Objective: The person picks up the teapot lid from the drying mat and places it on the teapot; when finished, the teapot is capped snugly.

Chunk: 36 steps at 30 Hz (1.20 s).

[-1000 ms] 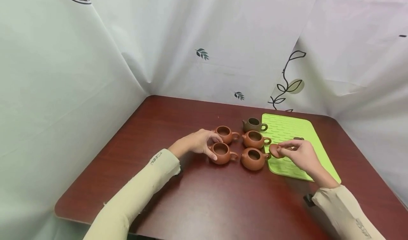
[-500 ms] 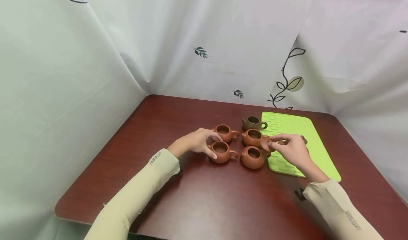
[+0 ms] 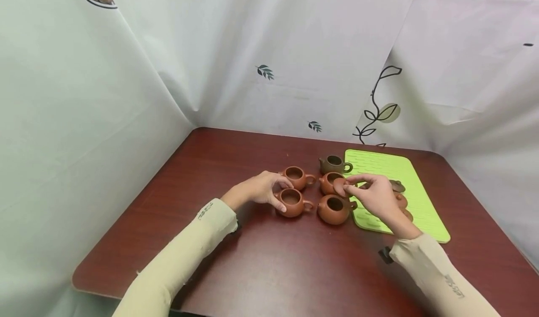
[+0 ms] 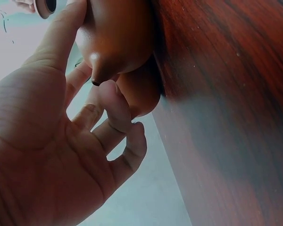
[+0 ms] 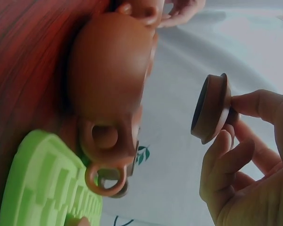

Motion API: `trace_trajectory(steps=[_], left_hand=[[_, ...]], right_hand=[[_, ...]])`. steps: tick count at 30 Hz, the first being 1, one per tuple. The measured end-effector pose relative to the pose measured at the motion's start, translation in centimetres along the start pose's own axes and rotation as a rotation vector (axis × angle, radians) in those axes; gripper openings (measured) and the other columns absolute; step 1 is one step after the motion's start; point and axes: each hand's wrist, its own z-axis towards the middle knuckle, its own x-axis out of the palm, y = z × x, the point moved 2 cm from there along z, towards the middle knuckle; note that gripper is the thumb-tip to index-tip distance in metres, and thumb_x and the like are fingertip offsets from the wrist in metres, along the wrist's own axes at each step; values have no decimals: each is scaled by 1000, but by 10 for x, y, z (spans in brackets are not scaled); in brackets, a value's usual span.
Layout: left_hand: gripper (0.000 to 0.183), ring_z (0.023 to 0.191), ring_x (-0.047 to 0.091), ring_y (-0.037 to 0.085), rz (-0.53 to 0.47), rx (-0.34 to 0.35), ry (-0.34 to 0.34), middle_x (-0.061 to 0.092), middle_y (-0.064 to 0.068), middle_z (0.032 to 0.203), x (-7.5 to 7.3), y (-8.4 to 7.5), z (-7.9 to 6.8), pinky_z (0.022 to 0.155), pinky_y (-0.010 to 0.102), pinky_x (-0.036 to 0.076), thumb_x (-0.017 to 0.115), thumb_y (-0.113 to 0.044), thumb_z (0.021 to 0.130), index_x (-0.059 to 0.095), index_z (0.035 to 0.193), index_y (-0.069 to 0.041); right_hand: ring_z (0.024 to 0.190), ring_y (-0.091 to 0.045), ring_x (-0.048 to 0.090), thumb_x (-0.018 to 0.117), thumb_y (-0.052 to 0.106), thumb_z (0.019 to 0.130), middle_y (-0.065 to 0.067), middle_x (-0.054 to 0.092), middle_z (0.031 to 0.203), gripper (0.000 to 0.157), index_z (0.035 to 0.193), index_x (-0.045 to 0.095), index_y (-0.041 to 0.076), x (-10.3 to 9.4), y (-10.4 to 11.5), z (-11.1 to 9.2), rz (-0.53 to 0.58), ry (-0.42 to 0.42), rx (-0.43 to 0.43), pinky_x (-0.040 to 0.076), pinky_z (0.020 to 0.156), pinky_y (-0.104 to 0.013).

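From my remote post I see the left hand (image 3: 265,188) gripping the near-left pot (image 3: 292,210) about its spout side, thumb and fingers around it, seemingly to steady it. Just behind sits the far-left pot (image 3: 300,182). Rightward come the dark pot (image 3: 328,168) at the back, the middle pot (image 3: 326,187) and the near-right pot (image 3: 332,216), all uncovered, handles turned right. By the middle pot, raised and apart from it, I see the lid (image 3: 340,187) tilted; the right hand (image 3: 375,195) pinches its knob, I judge to leave the underside free. Farther right the green mat (image 3: 381,164) bears the dark lid (image 3: 396,186) and reddish lids (image 3: 400,199), perhaps to keep them gathered
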Motion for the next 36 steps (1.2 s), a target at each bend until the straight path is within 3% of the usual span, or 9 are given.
trace_trajectory(steps=[7, 12, 19, 25, 36], left_hand=[[66, 114, 60, 14, 15, 12, -5, 69, 1, 118, -2, -1, 0, 98, 33, 44, 91, -41, 68, 67, 125, -18], [67, 115, 60, 14, 9, 5, -3, 69, 1, 119, -1, -1, 0, 99, 33, 44, 91, -42, 68, 66, 126, -18], [67, 118, 59, 14, 16, 3, -2, 69, 1, 122, 0, -1, 1, 100, 34, 43, 90, -43, 69, 66, 127, -18], [66, 117, 59, 14, 18, -1, -6, 69, -2, 121, 0, -1, 0, 99, 33, 44, 90, -42, 69, 66, 126, -20], [65, 117, 59, 13, 18, -8, -5, 69, -2, 121, -1, -1, -1, 99, 33, 44, 90, -42, 69, 66, 126, -20]], right_hand=[[55, -9, 54, 77, 19, 87, -13, 71, 87, 20, 100, 76, 4, 11, 5, 5, 41, -20, -21, 45, 45, -29], [55, -21, 61, 77, 16, 86, -13, 71, 79, 19, 99, 75, 2, 17, 7, 7, 92, -7, -7, 50, 45, -37], [58, -10, 59, 78, 17, 85, -12, 72, 84, 18, 98, 77, 4, 21, 12, 9, 69, -26, -43, 45, 47, -27], [59, -12, 55, 78, 16, 85, -11, 72, 94, 17, 98, 78, 5, 26, 16, 10, 54, -9, -50, 43, 50, -27], [69, -12, 64, 80, 12, 84, -14, 74, 98, 17, 97, 78, 2, 34, 24, 12, 80, 20, -106, 50, 59, -24]])
